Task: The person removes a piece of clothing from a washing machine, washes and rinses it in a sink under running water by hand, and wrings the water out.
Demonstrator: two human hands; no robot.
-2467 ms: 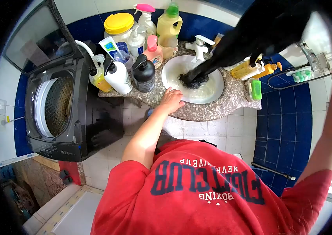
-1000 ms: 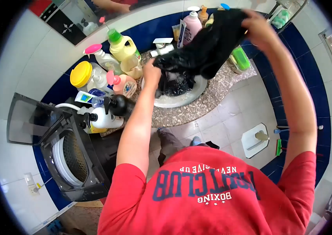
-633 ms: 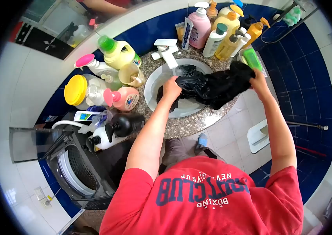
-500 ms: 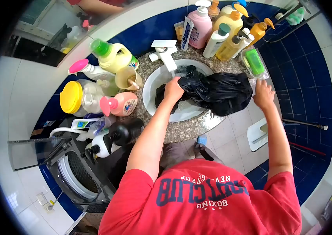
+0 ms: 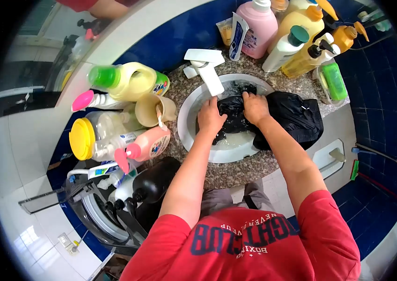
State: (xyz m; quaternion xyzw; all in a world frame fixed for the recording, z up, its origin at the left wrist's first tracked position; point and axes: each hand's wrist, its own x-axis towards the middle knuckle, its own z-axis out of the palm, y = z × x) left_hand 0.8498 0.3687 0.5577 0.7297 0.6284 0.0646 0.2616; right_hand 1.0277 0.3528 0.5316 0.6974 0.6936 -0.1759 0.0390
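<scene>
Black cloth [image 5: 294,119] lies partly in the white sink basin [image 5: 190,136] and partly over its right rim and the counter. Under the white faucet [image 5: 207,77], my left hand [image 5: 211,117] rests at the left part of the cloth, its thumb apart from the fingers. My right hand [image 5: 255,108] is closed on the cloth near the middle of the basin, fingertips toward the back. Cloudy water shows in the basin around the wet cloth.
Left of the sink stand a yellow bottle [image 5: 135,82], a beige cup [image 5: 149,110], a pink pump bottle [image 5: 149,143] and a black bottle [image 5: 156,180]. Several bottles and a green sponge [image 5: 333,82] line the right side. An open washing machine [image 5: 100,215] is at lower left.
My right hand let go of the cloth's right end, then moved left into the basin and onto the cloth. My left hand has opened its thumb away from the fingers. The view has moved closer.
</scene>
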